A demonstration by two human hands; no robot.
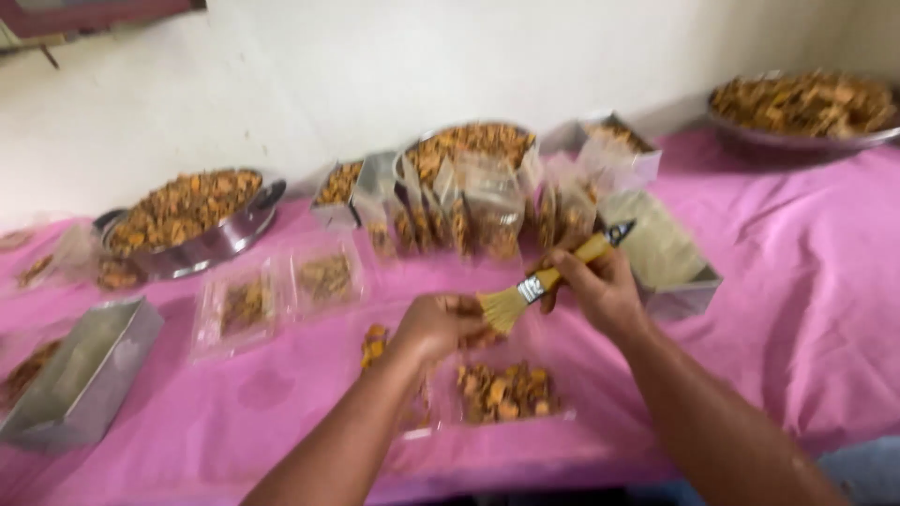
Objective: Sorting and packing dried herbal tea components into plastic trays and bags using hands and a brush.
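My right hand (598, 286) grips a yellow-handled brush (548, 277), its pale bristles pointing left and down toward my left hand (439, 323). The left hand is closed over the top edge of a clear plastic pouch (506, 392) filled with orange-brown snack pieces, lying flat on the pink tablecloth (806, 281). The bristles touch or nearly touch the left fingers at the pouch's mouth. The image is motion-blurred.
Behind my hands stand several filled clear pouches (469, 220) upright, and two flat ones (281, 295) lie at left. Steel bowls of snack mix sit at left (187, 220), centre back (473, 141) and far right (806, 108). Rectangular steel trays lie at near left (80, 375) and right (670, 262).
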